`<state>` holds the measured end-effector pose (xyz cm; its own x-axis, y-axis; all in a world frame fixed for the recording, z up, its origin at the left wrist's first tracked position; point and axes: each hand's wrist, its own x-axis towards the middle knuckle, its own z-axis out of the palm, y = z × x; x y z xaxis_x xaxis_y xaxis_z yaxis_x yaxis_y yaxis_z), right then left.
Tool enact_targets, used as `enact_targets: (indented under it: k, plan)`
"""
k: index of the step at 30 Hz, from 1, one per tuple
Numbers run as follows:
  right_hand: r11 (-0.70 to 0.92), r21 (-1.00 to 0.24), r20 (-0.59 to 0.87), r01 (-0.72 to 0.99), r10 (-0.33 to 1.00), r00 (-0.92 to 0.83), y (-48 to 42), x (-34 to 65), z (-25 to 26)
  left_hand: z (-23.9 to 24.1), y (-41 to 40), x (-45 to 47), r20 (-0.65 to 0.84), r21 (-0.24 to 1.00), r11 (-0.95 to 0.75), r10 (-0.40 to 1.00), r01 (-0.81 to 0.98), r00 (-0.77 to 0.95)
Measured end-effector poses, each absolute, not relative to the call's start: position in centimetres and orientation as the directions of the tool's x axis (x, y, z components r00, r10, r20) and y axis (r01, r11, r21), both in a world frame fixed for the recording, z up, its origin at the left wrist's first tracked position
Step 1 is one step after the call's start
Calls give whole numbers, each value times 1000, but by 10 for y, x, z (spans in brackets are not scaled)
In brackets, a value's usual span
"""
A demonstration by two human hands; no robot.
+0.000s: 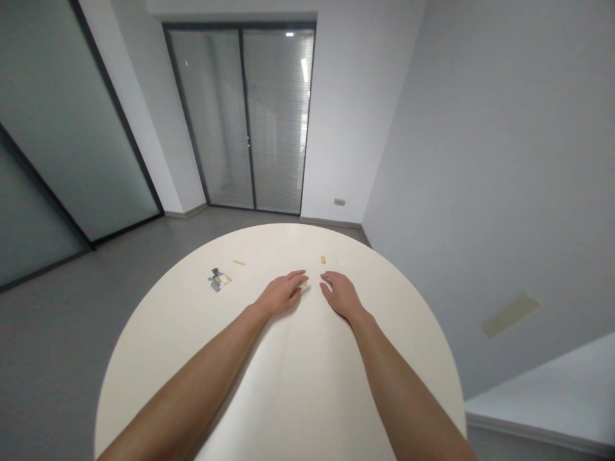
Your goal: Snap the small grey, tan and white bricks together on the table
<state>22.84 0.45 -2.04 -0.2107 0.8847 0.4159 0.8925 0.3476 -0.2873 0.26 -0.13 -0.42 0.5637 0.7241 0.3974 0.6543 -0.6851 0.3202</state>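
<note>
My left hand (283, 293) rests over the middle of the white round table (298, 397). Its thumb and fingers close on a small yellowish piece (304, 283), too small to name more exactly. A pale edge shows beside the thumb. Just to the right, my right hand (340, 293) has its thumb and index finger apart, with nothing visible between them. Beyond the right hand's fingertips lies a small flat yellow piece (323, 260). A faint whitish bit (343, 263) is to the right of that piece.
A small cluster of grey, dark and yellow-white pieces (220, 280) lies toward the table's left edge. Behind it is a thin yellowish strip (239, 262). Glass doors (245, 121) stand beyond the table, and a grey wall (490, 160) runs along the right.
</note>
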Motion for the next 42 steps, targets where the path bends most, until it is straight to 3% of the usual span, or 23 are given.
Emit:
enact_targets:
  k: [5, 13, 22, 33, 42]
  plan:
    - [479, -300, 453, 825, 833, -318, -1, 217, -17, -4, -3, 4, 405, 370, -731, 682, 573, 609]
    - [509, -397, 456, 764, 831, -317, 2, 217, -15, -4, -3, 5, 458, 350, -773, 634, 530, 623]
    - [556, -406, 401, 726, 822, -404, -3, 211, -7, -9, 7, 4, 412, 383, -575, 807, 723, 424]
    - [620, -378, 436, 688, 775, -458, -7, 209, -6, -10, 10, 3, 392, 438, -558, 824, 705, 409]
    - [564, -450, 396, 693, 821, -411, -8, 207, -5, -9, 8, 3, 420, 456, -614, 786, 644, 453]
